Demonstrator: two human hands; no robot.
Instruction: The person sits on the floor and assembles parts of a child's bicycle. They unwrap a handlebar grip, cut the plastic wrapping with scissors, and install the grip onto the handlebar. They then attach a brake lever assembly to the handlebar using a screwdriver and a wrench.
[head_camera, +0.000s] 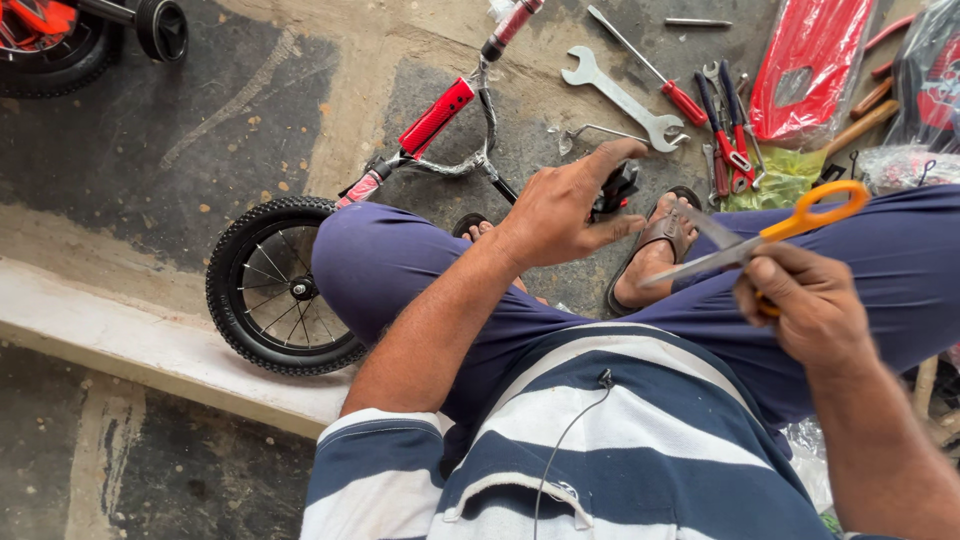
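Person seated, head view looking down over striped shirt and blue trousers. Landmark: small bicycle wheel (275, 287), black tyre, spoked, standing upright beside the person's left knee at the edge of a pale concrete step (150, 345). Right hand (815, 305), far right of the wheel, fingers curled shut on the orange handles of scissors (765, 238); blades apart, tips pointing back toward the wheel, held in the air over the right thigh. Left hand (565, 210), right of the wheel and between the knees, thumb and fingers pinched together around a small black part (615, 188) on the bike frame; exactly how the part is gripped is hidden by the hand. Handlebar (455, 130) with red grips runs up and right from the wheel, lying on the floor. Further right of the wheel, beyond the left hand: open-ended spanner (620, 98), red-handled screwdriver (655, 72), red-and-blue pliers (728, 130), red plastic panel in clear wrap (810, 65). Sandalled foot (655, 250) below the spanner, between hands. Second black wheel (60, 45) well above and left of the landmark wheel.
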